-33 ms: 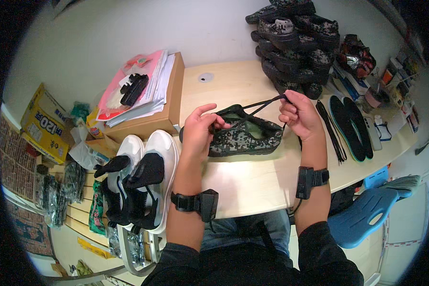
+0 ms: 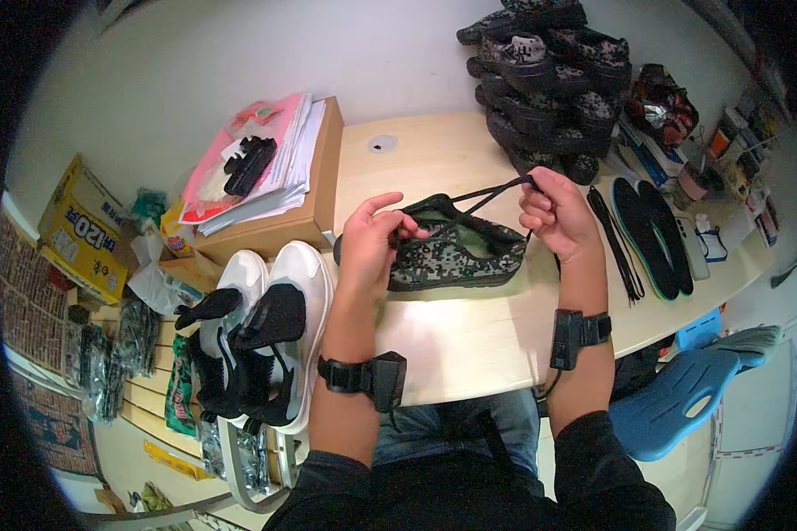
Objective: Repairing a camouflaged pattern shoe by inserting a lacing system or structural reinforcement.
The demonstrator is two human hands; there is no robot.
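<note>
A camouflage canvas shoe (image 2: 456, 257) with a dark sole sits sideways on the pale desk (image 2: 434, 336). My right hand (image 2: 555, 212) is raised at the shoe's right, closed on a black shoelace (image 2: 491, 194), which is drawn taut upward across the shoe opening, with a loose end hanging down. My left hand (image 2: 374, 234) is at the shoe's left end, thumb and fingers pinched on the lace there, with some fingers raised; the exact grip is partly hidden. Both wrists carry black strapped devices.
Shoes are stacked (image 2: 549, 80) at the back. Laces (image 2: 615, 248) and insoles (image 2: 646, 239) lie right, near stationery. White-and-black sneakers (image 2: 292, 274) stand left, below a cardboard box (image 2: 323, 159) with papers. A yellow carton (image 2: 80, 221) is farther left, a blue chair (image 2: 673, 407) lower right.
</note>
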